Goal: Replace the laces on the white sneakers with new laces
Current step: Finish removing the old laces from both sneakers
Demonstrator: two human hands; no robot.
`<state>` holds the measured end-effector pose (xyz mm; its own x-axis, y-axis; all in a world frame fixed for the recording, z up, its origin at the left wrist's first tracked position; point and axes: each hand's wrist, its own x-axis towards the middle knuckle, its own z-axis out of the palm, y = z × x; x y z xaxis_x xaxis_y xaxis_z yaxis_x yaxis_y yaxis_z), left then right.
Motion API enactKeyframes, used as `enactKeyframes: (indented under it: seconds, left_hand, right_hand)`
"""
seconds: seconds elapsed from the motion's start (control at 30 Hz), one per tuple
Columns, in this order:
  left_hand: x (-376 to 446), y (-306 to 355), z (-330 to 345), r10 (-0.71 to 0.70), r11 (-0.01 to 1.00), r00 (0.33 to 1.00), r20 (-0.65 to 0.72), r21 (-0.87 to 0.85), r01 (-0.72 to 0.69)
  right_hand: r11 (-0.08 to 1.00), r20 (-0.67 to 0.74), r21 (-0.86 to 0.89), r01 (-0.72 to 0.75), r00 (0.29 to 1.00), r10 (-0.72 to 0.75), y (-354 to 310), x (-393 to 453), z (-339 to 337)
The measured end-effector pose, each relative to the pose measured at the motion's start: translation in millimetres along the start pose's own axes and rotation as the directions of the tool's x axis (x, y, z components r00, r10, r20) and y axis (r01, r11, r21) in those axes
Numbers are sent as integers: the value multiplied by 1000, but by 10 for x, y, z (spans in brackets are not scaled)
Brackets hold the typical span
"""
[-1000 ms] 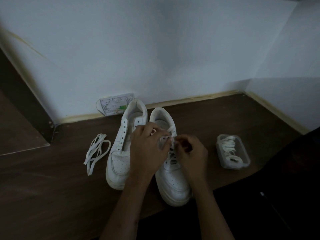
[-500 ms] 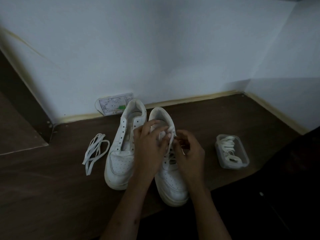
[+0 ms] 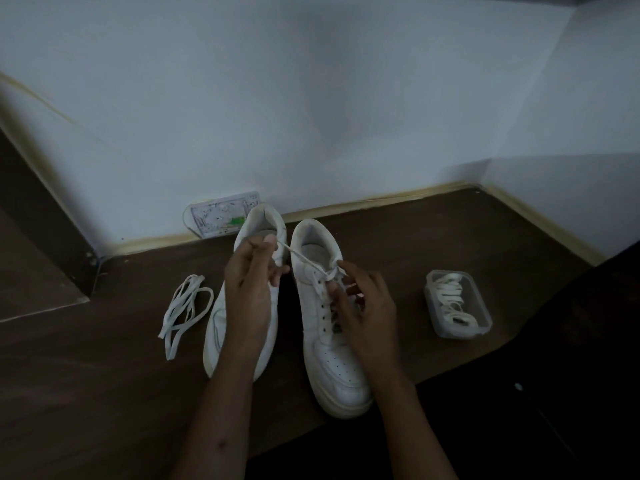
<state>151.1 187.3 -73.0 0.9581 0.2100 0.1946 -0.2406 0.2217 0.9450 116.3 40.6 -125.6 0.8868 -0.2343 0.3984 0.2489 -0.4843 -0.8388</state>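
two white shoes stood side by side on the dark wooden table (image 3: 86,393), heels toward the wall (image 3: 311,98). no brand name or writing could be read on them. a flat card with tiny marks and a green patch (image 3: 221,218) leaned at the wall behind the left shoe, but its print was too small to read.

the left hand (image 3: 249,289) was over the left shoe (image 3: 266,306). its fingers were curled, and its thumb and first finger pinched the end of a thin white lace (image 3: 304,263). that lace ran tight from the pinch, down and across to the top holes of the right shoe (image 3: 329,341).

the right hand (image 3: 367,313) lay on the right shoe's lacing. its fingers were bent and a little spread, with the fingertips (image 3: 332,289) at the spot where the lace went into the shoe. it was hard to tell if they held the lace or only touched it.

a loose bunch of white laces (image 3: 185,313) lay on the table, left of the shoes. a small clear plastic box (image 3: 457,306) sat well apart on the right, with more white laces (image 3: 450,299) coiled inside.

the room was dim. the pale wall met another wall at the right corner, and a light strip ran along the bottom of both.
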Motion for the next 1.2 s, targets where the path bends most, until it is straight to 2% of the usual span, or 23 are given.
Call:
enactKeyframes:
  seconds: [0.07,0.1,0.17,0.2,0.27,0.37,0.47,0.6,0.77,0.83,0.9,1.0,1.1,1.2]
  left_hand:
    - [2,-24,-68,71,970,997,-8,235,-67]
    - [9,-74,-108,118,901,993,5,419,-109]
    - [23,-153,-173,194,660,981,-2,740,-129]
    - [26,-178,-186,244,563,969,21,811,-160]
    - [32,-227,-173,319,506,937,142,811,-295]
    - [61,-271,-116,318,555,893,318,702,-447]
    - [61,-359,-80,323,479,837,443,686,-548]
    - [27,-396,-42,252,472,855,454,714,-518]
    - [14,-356,-61,216,507,841,496,679,-531]
    - [3,-352,-69,204,491,837,508,686,-537]
    - [0,-366,-73,208,429,824,527,708,-561]
    - [-1,-399,-72,211,399,819,533,718,-570]
    - [-5,-422,-51,207,410,829,519,723,-555]
    - [-4,-407,-41,222,514,847,484,680,-523]
  right_hand:
    - [1000,19,1,7,1000,-7,6,0,2]
    - [1000,24,-10,16,1000,-16,7,0,0]
    - [999,13,-26,24,1000,-24,6,8,-4]
    - [999,4,-32,28,1000,-28,3,15,-4]
    - [998,0,-45,46,999,-46,4,24,3]
    - [999,-4,11,38,999,-38,-9,24,-3]
    - [992,-15,127,26,1000,-24,-38,32,-31]
    - [923,79,380,-63,996,35,-80,62,-72]
    - [940,146,336,-53,989,3,-142,56,-126]
    - [956,116,290,-40,993,6,-152,51,-113]
    - [960,69,278,-28,998,9,-170,52,-103]
    - [908,14,415,-51,999,49,-212,58,-121]
    - [830,-76,554,-60,990,122,-267,85,-165]
    - [678,-140,729,-90,951,276,-289,122,-200]
